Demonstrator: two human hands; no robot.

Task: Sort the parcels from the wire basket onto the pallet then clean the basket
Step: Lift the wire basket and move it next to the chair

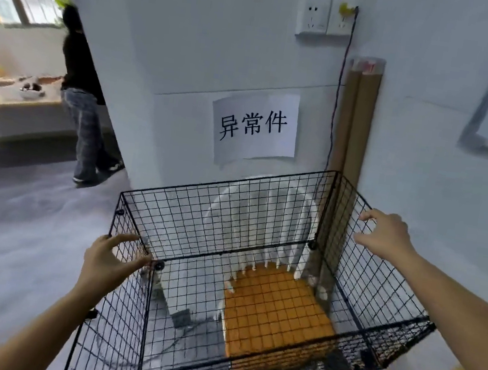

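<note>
The black wire basket [231,223] stands in front of me with no parcels inside. My left hand [108,263] is at the top of its left wall, thumb and fingers spread on either side of the wire and not closed on it. At the rim of the right wall, my right hand [388,236] hovers with its fingers loosely bent and spread, holding nothing. No pallet is in view.
A white plastic chair [265,200] with an orange cushion [273,309] shows through the mesh, against a wall with a paper sign [255,125]. Cardboard tubes [358,122] lean in the corner. At far left a person [77,94] stands by a table.
</note>
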